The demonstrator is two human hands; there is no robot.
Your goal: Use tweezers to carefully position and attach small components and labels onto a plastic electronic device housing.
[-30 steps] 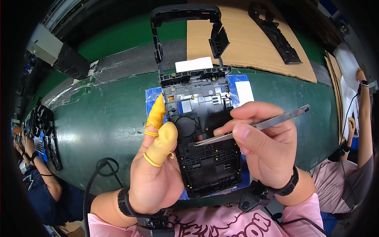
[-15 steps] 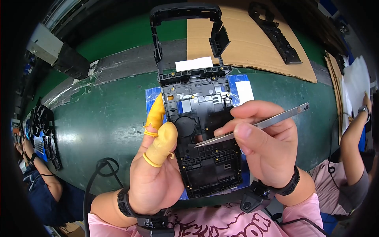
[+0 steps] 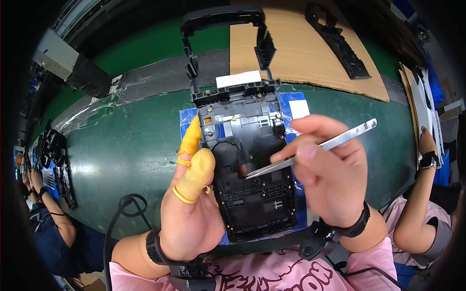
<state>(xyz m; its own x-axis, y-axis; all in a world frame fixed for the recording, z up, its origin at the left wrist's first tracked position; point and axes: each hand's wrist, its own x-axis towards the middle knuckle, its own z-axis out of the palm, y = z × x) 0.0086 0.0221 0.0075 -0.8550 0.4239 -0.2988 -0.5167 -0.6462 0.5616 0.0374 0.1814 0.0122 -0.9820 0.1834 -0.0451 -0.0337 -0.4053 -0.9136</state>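
A black plastic housing (image 3: 262, 145) with ribs, brass inserts and a tall open frame at its far end is held over the bench in front of me. My left hand (image 3: 191, 208) grips its left edge, with yellow finger cots on the thumb and a finger; the other fingers are hidden beneath. Metal tweezers (image 3: 347, 135) are pinched in my right hand (image 3: 332, 179), their tips by a small rectangular opening in the middle of the housing. I cannot make out anything between the tips.
Under the housing lies a blue plastic-wrapped pad (image 3: 298, 114) on the green bench (image 3: 121, 160). Cardboard (image 3: 286, 53) at the back bears another black plastic part (image 3: 335, 41). Black parts (image 3: 60, 169) lie at the left. Co-workers' arms (image 3: 415, 208) show on both sides.
The housing has tilted and shifted slightly left in my left hand. My right hand has turned a little, and the tweezers' tips have moved slightly right and up. The right co-worker's arm has moved.
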